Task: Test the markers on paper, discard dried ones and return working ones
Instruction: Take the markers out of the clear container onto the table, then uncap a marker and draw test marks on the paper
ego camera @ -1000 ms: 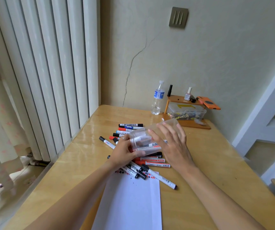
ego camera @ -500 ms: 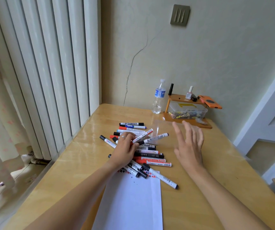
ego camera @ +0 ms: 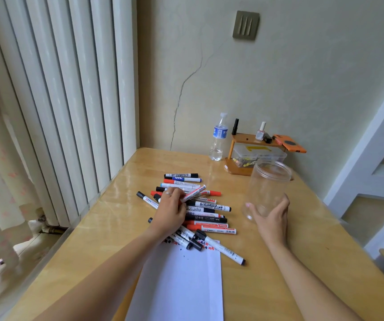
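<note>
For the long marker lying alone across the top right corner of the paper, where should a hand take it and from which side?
Probably by the bare white barrel, from above. The marker lies flat, its far capped end tucked against the pile of markers, while its near end sticks out free on the table. Pinching across that free stretch should lift it without disturbing the rest.

Glossy light wooden table (ego camera: 121,223) with window glare on its smooth varnish. A clear plastic jar (ego camera: 268,188) (see-through, ribbed near the rim). Smooth plastic markers (ego camera: 212,206) with printed labels. A matt white sheet of paper (ego camera: 181,286). Behind, a clear plastic water bottle (ego camera: 218,140) against a rough, cracked painted wall (ego camera: 279,77).
</note>
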A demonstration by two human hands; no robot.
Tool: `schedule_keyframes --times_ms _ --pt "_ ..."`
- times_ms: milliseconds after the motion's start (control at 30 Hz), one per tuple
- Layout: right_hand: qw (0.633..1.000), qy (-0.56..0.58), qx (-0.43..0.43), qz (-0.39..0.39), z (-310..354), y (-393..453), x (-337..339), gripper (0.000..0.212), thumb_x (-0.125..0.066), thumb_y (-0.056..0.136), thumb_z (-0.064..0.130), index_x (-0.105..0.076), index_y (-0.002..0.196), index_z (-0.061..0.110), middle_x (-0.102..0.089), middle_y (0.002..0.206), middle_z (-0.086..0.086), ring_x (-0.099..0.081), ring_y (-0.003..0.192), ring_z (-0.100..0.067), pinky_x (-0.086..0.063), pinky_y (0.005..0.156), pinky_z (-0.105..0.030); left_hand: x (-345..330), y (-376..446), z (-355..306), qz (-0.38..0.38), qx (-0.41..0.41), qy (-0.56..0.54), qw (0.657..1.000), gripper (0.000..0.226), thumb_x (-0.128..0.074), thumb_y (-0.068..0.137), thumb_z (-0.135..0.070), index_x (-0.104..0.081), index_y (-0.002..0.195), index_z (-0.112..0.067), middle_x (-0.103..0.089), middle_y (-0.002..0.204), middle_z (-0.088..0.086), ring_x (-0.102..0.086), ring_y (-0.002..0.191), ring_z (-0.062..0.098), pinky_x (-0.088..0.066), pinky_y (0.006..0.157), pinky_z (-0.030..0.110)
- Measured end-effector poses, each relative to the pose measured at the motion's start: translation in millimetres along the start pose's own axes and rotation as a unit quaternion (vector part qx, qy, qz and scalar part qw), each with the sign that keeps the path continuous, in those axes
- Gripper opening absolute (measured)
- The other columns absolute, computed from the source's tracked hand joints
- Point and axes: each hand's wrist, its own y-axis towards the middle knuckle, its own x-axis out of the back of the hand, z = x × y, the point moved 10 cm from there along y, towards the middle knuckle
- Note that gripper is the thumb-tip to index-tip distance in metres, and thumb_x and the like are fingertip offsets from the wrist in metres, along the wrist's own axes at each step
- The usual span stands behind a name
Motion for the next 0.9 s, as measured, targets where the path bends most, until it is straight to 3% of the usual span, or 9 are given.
schedule_keyframes --times_ms 133,267,433,567,633,700,733,800,900 --pt "1.000 0.003 -0.010 0.009 -5 -2 -4 0.110 -0.091 0.076 0.040 -0.019 0.156 0.016 -0.043 0.150 -0.023 -0.047 0.134 -0.039 -0.042 0.106 -0.043 -1 1 0 0.019 -0.003 -0.007 1.000 0.029 -0.055 0.096 -0.012 -0.062 0.124 -0.011 -0.052 0.124 0.000 -0.043 0.117 0.016 -0.033 0.100 0.025" --pt "0.998 -0.059 -0.019 -0.017 -8 -1 2 0.114 -0.087 0.076 0.050 -0.021 0.163 0.016 -0.047 0.132 -0.032 -0.045 0.124 -0.046 -0.032 0.112 -0.049 2 1 -2 0.020 0.010 -0.043 0.999 0.029 -0.057 0.094 -0.011 -0.071 0.118 -0.019 -0.056 0.124 -0.005 -0.040 0.124 0.014 -0.029 0.105 0.024" --pt "0.997 -0.047 -0.034 0.055 1 7 -24 0.113 -0.084 0.081 0.049 -0.017 0.162 0.005 -0.044 0.148 -0.030 -0.041 0.138 -0.044 -0.035 0.113 -0.048 -2 -1 -5 0.044 0.003 -0.039 0.998 0.031 -0.057 0.093 -0.013 -0.074 0.111 -0.031 -0.056 0.121 -0.009 -0.039 0.124 0.014 -0.027 0.103 0.028" --pt "0.995 -0.043 -0.076 0.045 -1 -1 -37 0.102 -0.084 0.082 0.045 -0.027 0.154 -0.001 -0.043 0.149 -0.030 -0.040 0.137 -0.046 -0.035 0.111 -0.048 2 -4 -9 0.042 -0.002 -0.056 0.998 0.031 -0.057 0.091 -0.013 -0.073 0.111 -0.030 -0.056 0.122 -0.010 -0.040 0.123 0.012 -0.029 0.103 0.025" --pt "0.998 -0.036 -0.035 -0.032 13 -14 -20 0.082 -0.082 0.085 0.037 -0.039 0.143 -0.001 -0.047 0.139 -0.029 -0.046 0.128 -0.048 -0.036 0.105 -0.045 14 -6 -13 0.019 -0.003 -0.112 0.994 0.032 -0.054 0.085 -0.012 -0.072 0.105 -0.029 -0.058 0.117 -0.010 -0.047 0.122 0.014 -0.035 0.101 0.023" --pt "0.987 -0.018 0.109 -0.114 47 -38 3 0.041 -0.074 0.092 0.029 -0.054 0.117 0.003 -0.059 0.115 -0.017 -0.056 0.107 -0.037 -0.039 0.091 -0.037 31 -8 -15 -0.031 0.007 -0.164 0.986 0.029 -0.051 0.079 -0.010 -0.069 0.095 -0.026 -0.062 0.106 -0.008 -0.054 0.112 0.015 -0.041 0.094 0.027" --pt "0.977 0.001 0.187 -0.100 64 -52 5 0.025 -0.070 0.094 0.027 -0.058 0.104 0.008 -0.061 0.101 -0.007 -0.057 0.092 -0.027 -0.041 0.081 -0.032 38 -10 -14 -0.059 0.019 -0.182 0.981 0.027 -0.050 0.078 -0.008 -0.067 0.091 -0.025 -0.063 0.101 -0.007 -0.056 0.107 0.015 -0.043 0.089 0.029" --pt "0.952 0.037 0.302 0.044 91 -79 -15 0.020 -0.066 0.095 0.032 -0.059 0.084 0.016 -0.055 0.078 0.011 -0.052 0.070 -0.011 -0.039 0.065 -0.023 48 -16 -10 -0.106 0.040 -0.199 0.973 0.026 -0.049 0.076 -0.007 -0.065 0.086 -0.025 -0.063 0.094 -0.008 -0.058 0.099 0.017 -0.046 0.086 0.034" --pt "0.904 -0.003 0.337 0.264 96 -112 -57 0.028 -0.075 0.086 0.049 -0.064 0.079 0.023 -0.053 0.071 0.015 -0.051 0.066 -0.003 -0.039 0.065 -0.017 55 -24 -10 -0.133 0.043 -0.196 0.971 0.031 -0.046 0.073 -0.002 -0.063 0.081 -0.027 -0.063 0.090 -0.009 -0.060 0.097 0.025 -0.049 0.090 0.046"
